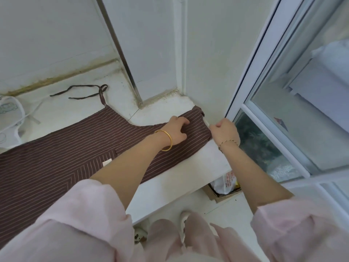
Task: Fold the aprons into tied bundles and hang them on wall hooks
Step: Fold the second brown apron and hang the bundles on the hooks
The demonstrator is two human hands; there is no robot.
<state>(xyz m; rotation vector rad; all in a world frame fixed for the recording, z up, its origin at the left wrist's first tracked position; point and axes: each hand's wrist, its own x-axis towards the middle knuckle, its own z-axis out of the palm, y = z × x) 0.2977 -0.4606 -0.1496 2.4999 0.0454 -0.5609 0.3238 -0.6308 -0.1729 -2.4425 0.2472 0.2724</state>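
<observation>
Two aprons lie on the white counter (188, 167): a brown apron (66, 144) spread flat, a white apron (9, 114) at left. The left hand (176, 131) grips the brown bib; the right hand (225, 132) is clenched at its edge, grasp unclear. A window (283, 110) stands alongside.

Brown apron (75, 148), thin pale stripes, lies flat on the white counter (170, 176), running from 8 o'clock up toward 2 o'clock. Bib end sits mid-frame: left hand (176, 130) has fingers curled on it, right hand (224, 133) is fisted at its edge. Its dark tie strap (85, 93) lies loose at 10 o'clock. White apron (11, 118) partly in view at 9 o'clock.
</observation>
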